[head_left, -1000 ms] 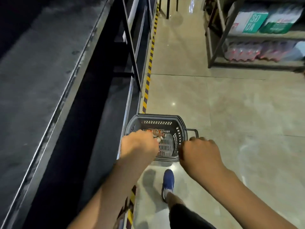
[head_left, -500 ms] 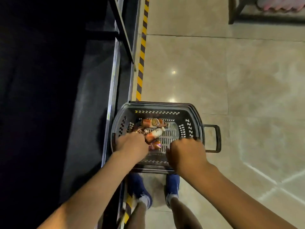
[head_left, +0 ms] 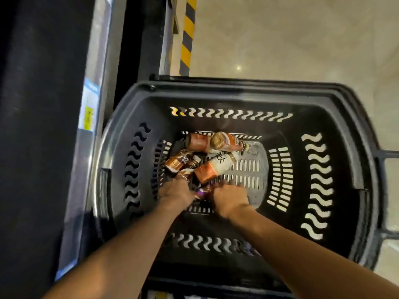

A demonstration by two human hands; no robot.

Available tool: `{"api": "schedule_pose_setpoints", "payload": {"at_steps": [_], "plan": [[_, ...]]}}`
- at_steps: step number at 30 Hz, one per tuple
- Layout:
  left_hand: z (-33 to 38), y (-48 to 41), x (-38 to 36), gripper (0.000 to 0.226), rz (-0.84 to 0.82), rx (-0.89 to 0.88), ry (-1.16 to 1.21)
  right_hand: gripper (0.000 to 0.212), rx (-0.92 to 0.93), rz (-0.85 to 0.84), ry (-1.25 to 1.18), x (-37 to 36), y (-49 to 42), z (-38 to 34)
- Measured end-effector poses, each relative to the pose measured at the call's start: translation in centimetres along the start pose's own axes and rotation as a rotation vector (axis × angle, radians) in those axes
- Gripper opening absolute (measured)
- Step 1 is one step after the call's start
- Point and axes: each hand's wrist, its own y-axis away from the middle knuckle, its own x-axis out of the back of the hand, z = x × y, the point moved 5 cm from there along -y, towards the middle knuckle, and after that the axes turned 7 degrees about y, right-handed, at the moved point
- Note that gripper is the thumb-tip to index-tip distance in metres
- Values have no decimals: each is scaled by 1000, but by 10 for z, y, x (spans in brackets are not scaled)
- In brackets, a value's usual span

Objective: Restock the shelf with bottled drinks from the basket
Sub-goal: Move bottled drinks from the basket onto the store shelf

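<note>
A black plastic basket (head_left: 319,190) stands on the floor beside the dark shelf (head_left: 38,147). Several bottled drinks lie in a heap on its bottom: two orange-brown bottles (head_left: 212,141) at the back, a white and orange bottle (head_left: 217,167) across the middle, and brown bottles (head_left: 178,161) at the left. Both hands reach down into the basket. My left hand (head_left: 176,194) grips the lower end of a brown bottle (head_left: 185,175). My right hand (head_left: 230,199) curls over a purple-labelled bottle (head_left: 204,190) that lies between the two hands and is mostly hidden.
The shelf's metal front edge with a price label (head_left: 89,104) runs along the left of the basket. A yellow and black floor stripe (head_left: 186,33) leads away behind it. Beige tiled floor (head_left: 291,35) lies beyond and to the right. The basket's handle (head_left: 386,190) sticks out right.
The view has dropped much closer to the basket. Both hands have gone from its near rim down to the bottles on its bottom.
</note>
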Motion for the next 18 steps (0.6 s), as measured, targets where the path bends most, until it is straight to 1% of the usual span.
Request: {"api": "schedule_pose_setpoints", "payload": {"at_steps": [2, 5, 7, 9, 10, 11, 12, 14, 16, 18], "plan": [[-1, -36, -28, 66, 30, 21, 23, 40, 16, 6, 25, -28, -43, -5], [2, -81, -55, 86, 151, 90, 21, 42, 30, 46, 24, -63, -94, -14], [4, -98, -66, 89, 214, 143, 33, 43, 2, 178, 1, -81, -111, -22], [3, -110, -75, 83, 256, 141, 53, 36, -19, 266, 16, -95, -116, -32], [1, -114, -79, 78, 291, 124, 65, 32, -24, 279, 9, -99, -116, -34], [-2, -117, -81, 74, 336, 107, 76, 35, -16, 274, -9, -101, -117, -33], [-3, -118, -82, 70, 378, 92, 83, 43, 5, 253, -22, -101, -117, -32], [-4, -119, -82, 64, 422, 66, 80, 59, 60, 275, 0, -98, -118, -24], [-3, -121, -79, 58, 405, 46, 63, 61, 127, 277, 21, -93, -119, -17], [-4, -117, -74, 56, 340, 22, 60, 60, 126, 204, 9, -88, -118, -15]]}}
